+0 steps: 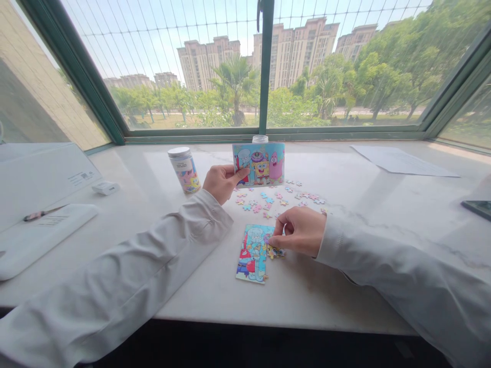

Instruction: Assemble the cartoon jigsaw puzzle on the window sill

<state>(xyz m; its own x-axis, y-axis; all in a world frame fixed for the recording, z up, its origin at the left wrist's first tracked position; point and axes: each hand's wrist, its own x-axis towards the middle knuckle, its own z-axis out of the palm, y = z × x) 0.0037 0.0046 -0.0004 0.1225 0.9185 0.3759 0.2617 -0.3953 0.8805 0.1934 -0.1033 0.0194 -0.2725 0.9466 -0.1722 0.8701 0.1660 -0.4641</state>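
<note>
My left hand [222,183] grips a cartoon picture card [263,164] by its left edge and holds it up above the sill. Below it lies a partly assembled jigsaw puzzle [251,255], its left part joined into a block. My right hand [301,231] is at the puzzle's right edge, thumb and forefinger pinched on a small puzzle piece [270,240], mostly covered by the fingertips. Under these fingers, joined yellow pieces [276,253] with cartoon eyes show. Loose puzzle pieces [256,208] are scattered behind the block.
A printed canister [184,171] stands left of my left hand; a clear jar [260,139] is behind the card. Paper sheets [399,159] lie at back right, a dark flat object [477,208] at far right. An open white box [42,179] and a pen-like item [44,213] are left.
</note>
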